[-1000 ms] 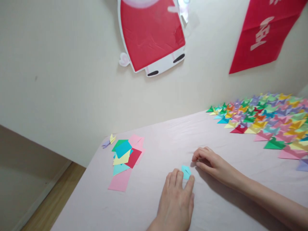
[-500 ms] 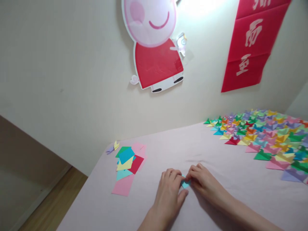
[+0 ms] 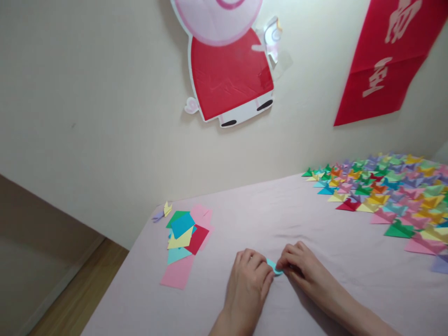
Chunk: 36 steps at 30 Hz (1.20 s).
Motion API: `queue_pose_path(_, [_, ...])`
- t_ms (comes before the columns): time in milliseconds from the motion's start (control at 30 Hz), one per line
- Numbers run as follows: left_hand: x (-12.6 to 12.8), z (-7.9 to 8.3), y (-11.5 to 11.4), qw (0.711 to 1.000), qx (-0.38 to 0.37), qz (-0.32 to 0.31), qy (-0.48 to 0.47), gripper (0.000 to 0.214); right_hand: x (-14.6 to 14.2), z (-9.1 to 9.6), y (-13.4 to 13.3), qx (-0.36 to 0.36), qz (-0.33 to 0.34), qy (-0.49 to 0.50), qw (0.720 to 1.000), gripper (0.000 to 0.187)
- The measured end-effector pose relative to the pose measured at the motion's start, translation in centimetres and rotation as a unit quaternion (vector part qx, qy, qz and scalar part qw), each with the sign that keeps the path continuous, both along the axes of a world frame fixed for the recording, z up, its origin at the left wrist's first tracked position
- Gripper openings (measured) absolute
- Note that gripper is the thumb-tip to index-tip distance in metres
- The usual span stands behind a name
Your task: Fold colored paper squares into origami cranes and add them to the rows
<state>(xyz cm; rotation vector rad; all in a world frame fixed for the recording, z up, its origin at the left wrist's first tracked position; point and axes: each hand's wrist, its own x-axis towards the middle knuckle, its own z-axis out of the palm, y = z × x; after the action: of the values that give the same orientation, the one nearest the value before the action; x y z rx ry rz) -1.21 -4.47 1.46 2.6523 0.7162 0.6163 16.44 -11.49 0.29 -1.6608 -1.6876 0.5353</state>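
A small folded piece of turquoise paper (image 3: pixel 274 266) lies on the pale pink cloth, between my two hands and partly covered by their fingers. My left hand (image 3: pixel 249 280) rests on the cloth with its thumb and fingers drawn together on the paper's left side. At the right side, the fingertips of my right hand (image 3: pixel 300 263) pinch the paper's edge. Only a narrow strip of the paper shows, so its exact fold is hidden.
Loose coloured paper squares (image 3: pixel 182 233) overlap to the left. Beyond them lie small yellow and purple folded pieces (image 3: pixel 163 212). Many folded paper figures (image 3: pixel 395 186) stand in rows at the right. A pig cutout (image 3: pixel 231 74) and red banner (image 3: pixel 388 65) hang on the wall.
My left thumb has moved up against its fingers, and less of the turquoise paper shows, now as a narrow strip. The camera view has tilted down slightly.
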Motion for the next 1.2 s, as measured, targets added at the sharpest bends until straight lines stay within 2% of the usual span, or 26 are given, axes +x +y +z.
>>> queue_pose_path(200, [0.5, -0.3, 0.1, 0.997, -0.061, 0.054, -0.008, 0.018, 0.1, 0.3, 0.1, -0.051, -0.004, 0.008, 0.999, 0.012])
queue_pose_path(333, [0.6, -0.2, 0.1, 0.995, -0.073, 0.063, 0.005, 0.017, -0.3, 0.4, 0.2, -0.057, -0.021, -0.004, 0.998, 0.015])
queue_pose_path(867, [1.5, -0.4, 0.4, 0.991, -0.004, 0.074, 0.108, 0.014, -1.1, 0.6, 0.4, -0.049, -0.025, -0.091, 0.994, 0.016])
queue_pose_path(1200, [2.2, -0.7, 0.4, 0.981, 0.069, 0.083, 0.159, 0.013, -0.9, 0.4, 0.3, -0.049, -0.02, -0.064, 0.997, 0.011])
